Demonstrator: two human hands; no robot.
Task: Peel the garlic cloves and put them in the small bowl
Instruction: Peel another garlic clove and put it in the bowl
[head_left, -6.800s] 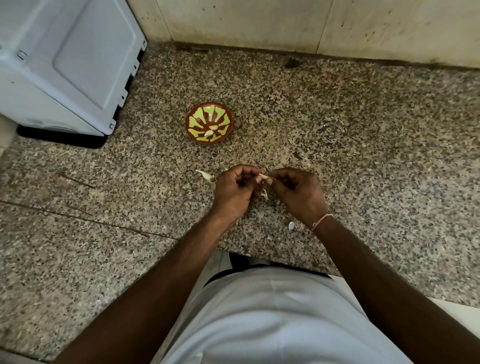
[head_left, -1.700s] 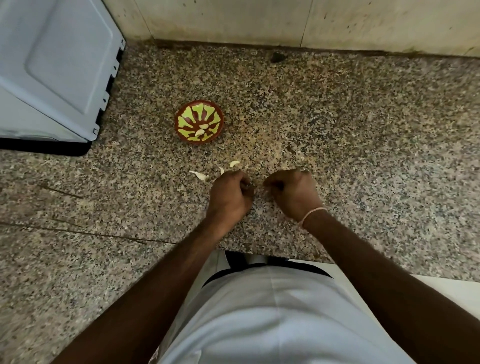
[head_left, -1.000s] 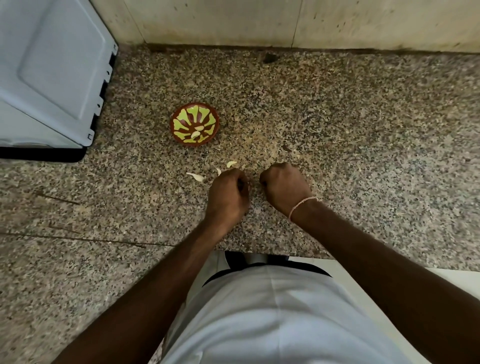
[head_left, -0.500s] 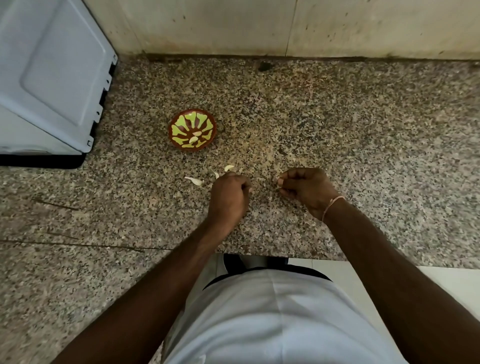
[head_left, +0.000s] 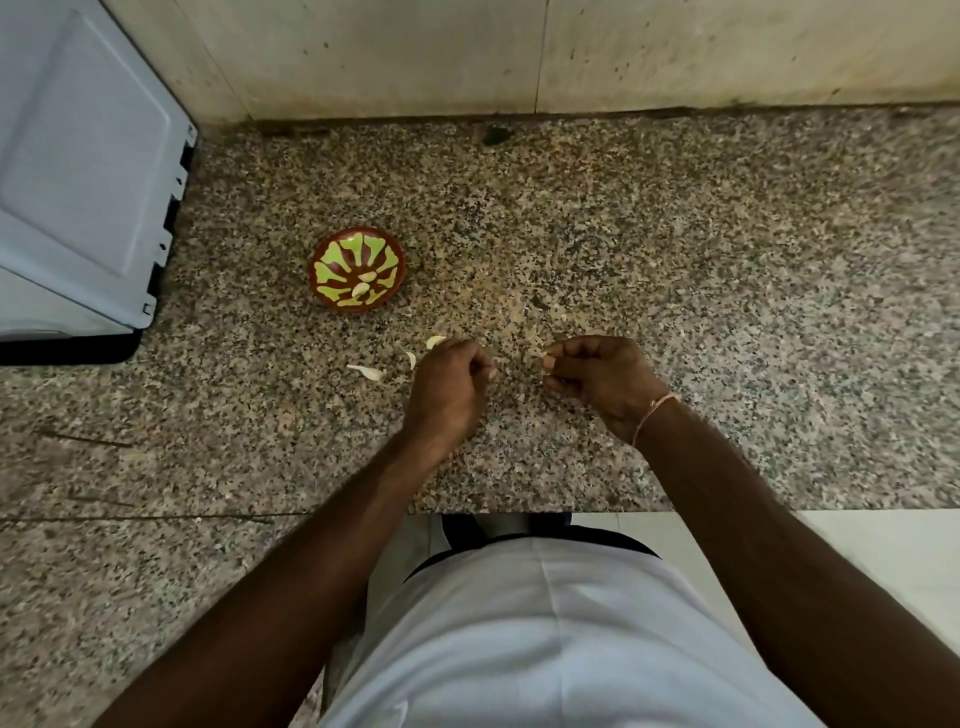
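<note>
Small bowl (head_left: 358, 268) left of centre on the counter (head_left: 675, 291), a couple of peeled cloves (head_left: 363, 283) inside. Unpeeled cloves (head_left: 370, 372) lie just left of left hand (head_left: 449, 387), fingers curled, contents hidden. Hands have pulled apart since a second ago; right hand (head_left: 602, 382) pinches something small, skin or clove, cannot tell. White appliance (head_left: 78, 171) far left, nothing blocks the bowl

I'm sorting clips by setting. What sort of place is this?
Probably a home kitchen: a speckled granite counter against a tiled wall, a white appliance, and a small bowl holding garlic cloves.
</note>
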